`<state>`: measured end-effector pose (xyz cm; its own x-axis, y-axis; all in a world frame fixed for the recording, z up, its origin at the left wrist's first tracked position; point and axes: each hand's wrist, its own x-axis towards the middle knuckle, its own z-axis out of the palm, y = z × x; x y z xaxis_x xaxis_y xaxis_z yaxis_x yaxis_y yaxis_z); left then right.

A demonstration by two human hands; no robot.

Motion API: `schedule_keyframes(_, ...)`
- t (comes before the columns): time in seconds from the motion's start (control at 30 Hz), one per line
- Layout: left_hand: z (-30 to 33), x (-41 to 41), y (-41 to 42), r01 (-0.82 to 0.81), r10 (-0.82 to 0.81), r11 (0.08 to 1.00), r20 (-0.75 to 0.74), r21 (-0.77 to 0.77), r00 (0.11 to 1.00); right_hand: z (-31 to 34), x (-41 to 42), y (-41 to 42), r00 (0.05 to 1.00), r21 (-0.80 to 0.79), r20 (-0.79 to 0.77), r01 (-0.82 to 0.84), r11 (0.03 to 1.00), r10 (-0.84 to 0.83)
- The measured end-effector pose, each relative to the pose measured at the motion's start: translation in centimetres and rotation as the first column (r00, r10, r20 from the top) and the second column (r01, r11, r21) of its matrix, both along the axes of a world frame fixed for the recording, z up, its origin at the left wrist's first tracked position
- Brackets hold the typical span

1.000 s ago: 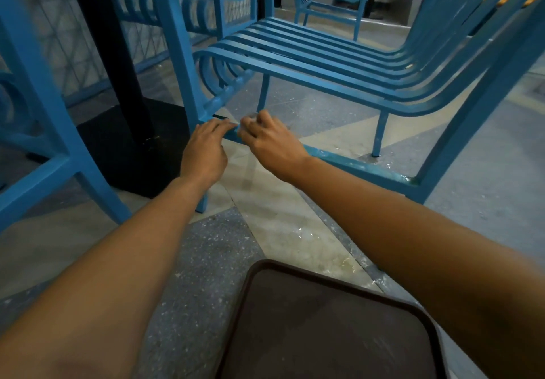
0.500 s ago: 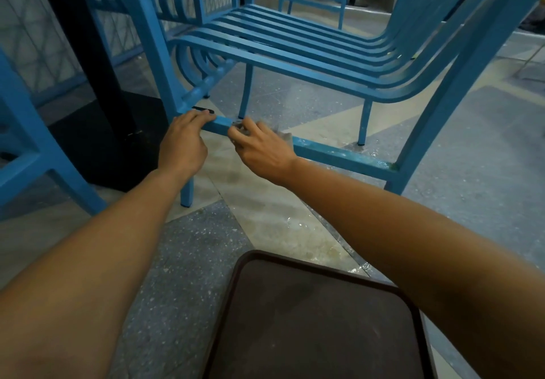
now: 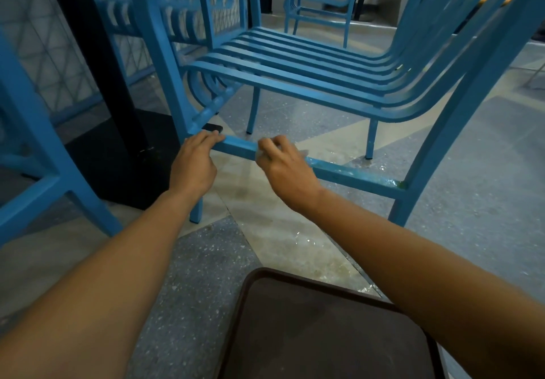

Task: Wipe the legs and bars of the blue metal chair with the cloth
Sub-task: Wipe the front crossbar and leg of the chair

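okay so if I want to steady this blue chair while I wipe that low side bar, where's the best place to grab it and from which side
Probably grip the low side bar itself at its front end, beside the front leg, coming from above as the left hand does. The bar is straight, square-edged and open above and below, so fingers can curl over it.
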<state>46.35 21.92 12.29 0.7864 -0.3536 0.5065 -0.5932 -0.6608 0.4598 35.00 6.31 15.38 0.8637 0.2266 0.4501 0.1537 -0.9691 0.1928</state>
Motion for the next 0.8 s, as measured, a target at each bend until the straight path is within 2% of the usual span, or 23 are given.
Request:
schedule_keyframes(0.07,0.1,0.0,0.1,0.008,-0.008,1.0,-0.002,-0.01,1.0,0.8,0.1,-0.9,0.994,0.256,0.061,0.075,0.964,-0.094)
schedule_keyframes(0.13,0.1,-0.2,0.0,0.012,-0.012,1.0,-0.003,-0.018,1.0,2.1,0.5,-1.8,0.981,0.505,0.075,0.119,0.855,-0.181)
schedule_keyframes(0.2,0.2,-0.3,0.0,0.013,-0.013,1.0,-0.004,-0.018,1.0,3.4,1.6,-2.4,0.979,0.655,0.056,0.111,0.747,-0.195)
schedule_keyframes(0.33,0.2,-0.5,-0.1,0.005,-0.005,1.0,-0.018,-0.013,1.0,4.2,4.0,-1.8,0.986,0.606,-0.126,0.162,0.779,-0.107)
schedule_keyframes(0.4,0.1,-0.5,-0.1,-0.006,0.006,1.0,-0.021,-0.008,1.0,4.0,4.8,-1.3,0.958,0.588,-0.276,0.236,0.774,-0.082)
schedule_keyframes(0.47,0.1,-0.4,-0.1,-0.013,0.013,1.0,-0.022,-0.004,1.0,3.5,5.3,-0.7,0.935,0.546,-0.349,0.261,0.796,-0.066)
schedule_keyframes(0.67,0.1,-0.3,-0.2,-0.027,0.027,1.0,-0.015,-0.004,1.0,2.5,4.8,0.1,0.949,0.344,-0.305,0.183,0.921,-0.075)
schedule_keyframes(0.8,0.1,-0.4,-0.3,-0.034,0.033,0.999,-0.021,-0.003,0.999,1.9,3.8,-0.2,0.972,0.298,-0.231,0.113,0.948,-0.043)
